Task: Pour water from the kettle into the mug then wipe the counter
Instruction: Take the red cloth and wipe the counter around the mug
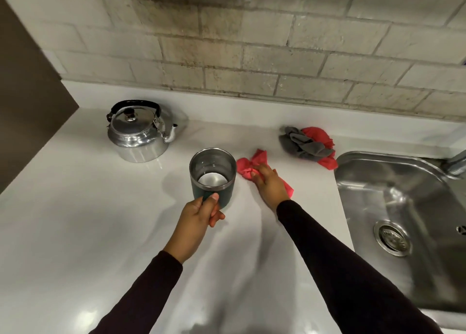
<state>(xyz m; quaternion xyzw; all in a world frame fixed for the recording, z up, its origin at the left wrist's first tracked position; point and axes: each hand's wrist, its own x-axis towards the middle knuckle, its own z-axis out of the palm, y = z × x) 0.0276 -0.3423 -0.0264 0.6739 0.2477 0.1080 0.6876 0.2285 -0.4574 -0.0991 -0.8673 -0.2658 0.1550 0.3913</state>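
A dark green mug point(213, 172) with a steel inside is held by its handle in my left hand point(195, 224), at the middle of the white counter point(75, 220). Water shows in its bottom. My right hand point(269, 182) presses flat on a red cloth point(248, 164) lying on the counter just right of the mug. A shiny metal kettle point(138, 132) with a black handle stands upright at the back left, spout pointing right, apart from both hands.
A crumpled grey and red cloth pile point(309, 145) lies at the back right near the steel sink point(403, 207), which takes up the right side. A tiled wall point(252, 56) runs behind. A dark panel point(25, 94) borders the counter's left.
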